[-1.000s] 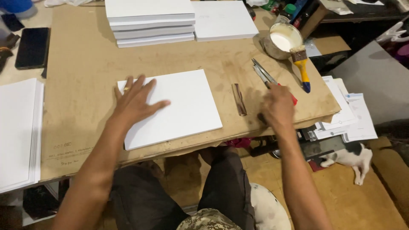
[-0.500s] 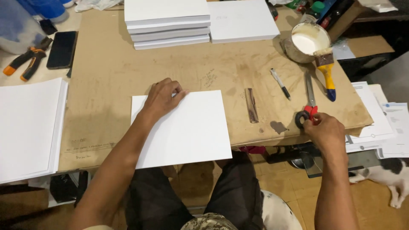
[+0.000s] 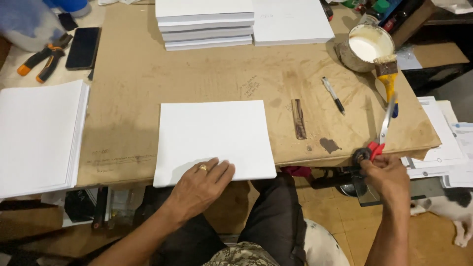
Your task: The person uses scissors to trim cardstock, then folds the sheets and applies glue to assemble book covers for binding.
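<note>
Head view caught the left hand (image 3: 202,183) lying flat, fingers spread, on the near edge of the white sheet (image 3: 214,140) in the middle of the table (image 3: 133,88). Over at the right edge, the right hand (image 3: 389,177) was closed around the red handles of the scissors (image 3: 382,133), blades pointing away towards the paintbrush (image 3: 388,79) and pen (image 3: 333,95).
</note>
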